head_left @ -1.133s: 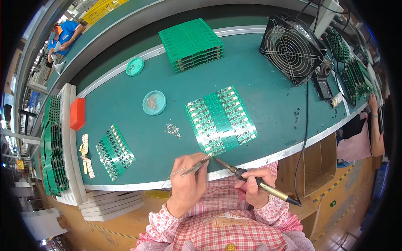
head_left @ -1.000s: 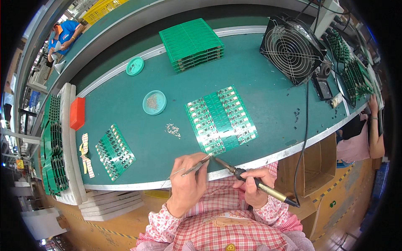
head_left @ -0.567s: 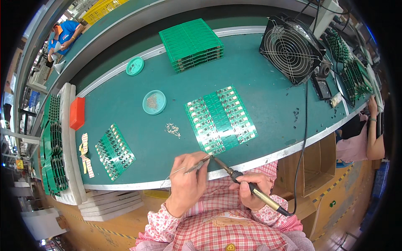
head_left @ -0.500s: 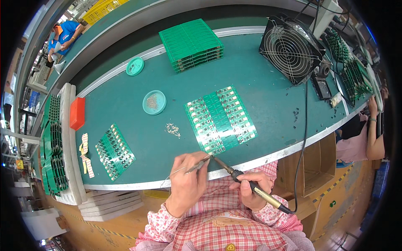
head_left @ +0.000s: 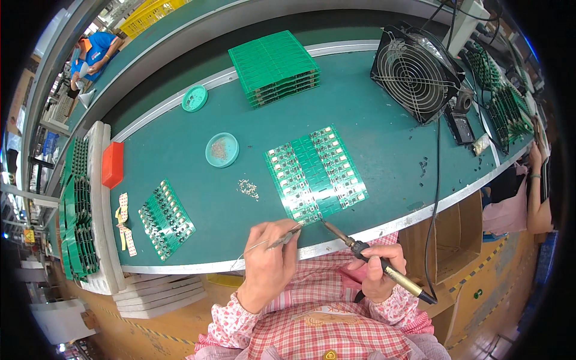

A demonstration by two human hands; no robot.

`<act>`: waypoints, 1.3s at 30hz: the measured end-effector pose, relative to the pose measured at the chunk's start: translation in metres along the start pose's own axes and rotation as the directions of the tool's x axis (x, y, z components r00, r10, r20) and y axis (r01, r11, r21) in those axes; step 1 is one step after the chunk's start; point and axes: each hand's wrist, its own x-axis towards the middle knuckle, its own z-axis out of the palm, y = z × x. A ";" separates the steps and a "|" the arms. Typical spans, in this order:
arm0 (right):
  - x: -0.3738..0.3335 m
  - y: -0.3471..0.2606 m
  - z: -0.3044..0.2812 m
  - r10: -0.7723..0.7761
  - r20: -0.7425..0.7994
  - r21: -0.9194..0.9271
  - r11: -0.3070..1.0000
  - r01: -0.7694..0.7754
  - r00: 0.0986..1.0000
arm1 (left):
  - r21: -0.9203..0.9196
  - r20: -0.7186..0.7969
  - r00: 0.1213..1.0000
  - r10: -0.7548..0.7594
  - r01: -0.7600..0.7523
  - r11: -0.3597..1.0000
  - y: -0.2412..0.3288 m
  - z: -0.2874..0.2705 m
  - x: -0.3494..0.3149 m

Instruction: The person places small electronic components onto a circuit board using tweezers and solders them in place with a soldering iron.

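Note:
My left hand [head_left: 269, 258] is closed around metal tweezers [head_left: 283, 239], their tips at the near left edge of a green circuit board panel [head_left: 311, 159]. A thin wire [head_left: 254, 246] sticks out to the left of those fingers; it looks like solder. My right hand [head_left: 384, 270] grips a soldering iron [head_left: 403, 281] with a black and gold handle. Its tip points at the panel's near edge, a little right of the tweezers; contact is too small to tell. Rows of white and dark parts sit along both sides of the panel.
A smaller board [head_left: 167, 221], loose tiny parts [head_left: 248, 189] and a round dish [head_left: 222, 163] lie leftward. Farther back are another dish [head_left: 195, 98], stacked boards [head_left: 273, 60] and a fan [head_left: 417, 75]. A red box [head_left: 112, 165] stands left. The iron's cord [head_left: 436, 192] crosses the right side.
My right hand has moved the soldering iron slightly right, and its tip has come away from the tweezers' tips. The left hand stays nearly where it was.

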 end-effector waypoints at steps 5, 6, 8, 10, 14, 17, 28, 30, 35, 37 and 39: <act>-0.002 0.001 0.001 0.078 0.120 0.008 0.997 -0.080 0.990 | 0.004 -0.002 1.000 0.003 -0.003 1.000 0.001 0.000 0.001; -0.002 0.002 0.002 0.075 0.140 0.037 0.996 -0.081 0.987 | 0.005 -0.003 1.000 0.002 -0.002 1.000 0.001 0.000 0.001; -0.004 0.002 0.007 0.105 0.136 0.048 0.993 -0.112 0.985 | 0.005 -0.003 1.000 0.002 -0.002 1.000 0.001 -0.001 0.001; -0.004 0.001 0.010 0.136 0.132 0.057 0.988 -0.144 0.982 | -0.001 0.001 1.000 -0.005 0.005 1.000 0.001 0.000 0.001; -0.004 0.001 0.011 0.152 0.171 0.015 0.988 -0.156 0.973 | 0.001 -0.002 1.000 -0.001 0.001 1.000 -0.001 0.000 0.001; -0.013 0.002 0.016 0.178 0.130 0.076 0.979 -0.189 0.975 | -0.001 0.003 1.000 0.008 -0.008 1.000 -0.001 0.000 0.001; -0.003 -0.001 0.015 -0.149 0.275 -0.104 0.978 0.183 0.950 | 0.015 0.029 0.999 0.032 -0.032 0.999 -0.002 -0.001 0.003; -0.006 -0.001 0.015 -0.108 0.226 -0.080 0.988 0.129 0.968 | 0.022 0.029 0.999 0.029 -0.030 0.999 -0.001 -0.002 0.004; -0.013 0.001 0.007 -0.008 0.036 0.033 0.999 0.007 0.999 | 0.015 0.017 1.000 0.014 -0.014 1.000 0.002 -0.001 0.004; -0.008 0.002 0.003 -0.044 -0.011 0.025 0.999 0.044 0.999 | 0.022 0.019 1.000 0.010 -0.010 1.000 0.002 -0.001 0.002; -0.001 -0.001 0.000 -0.034 -0.019 0.005 0.999 0.034 0.999 | 0.025 0.014 1.000 0.008 -0.009 1.000 0.002 -0.001 0.002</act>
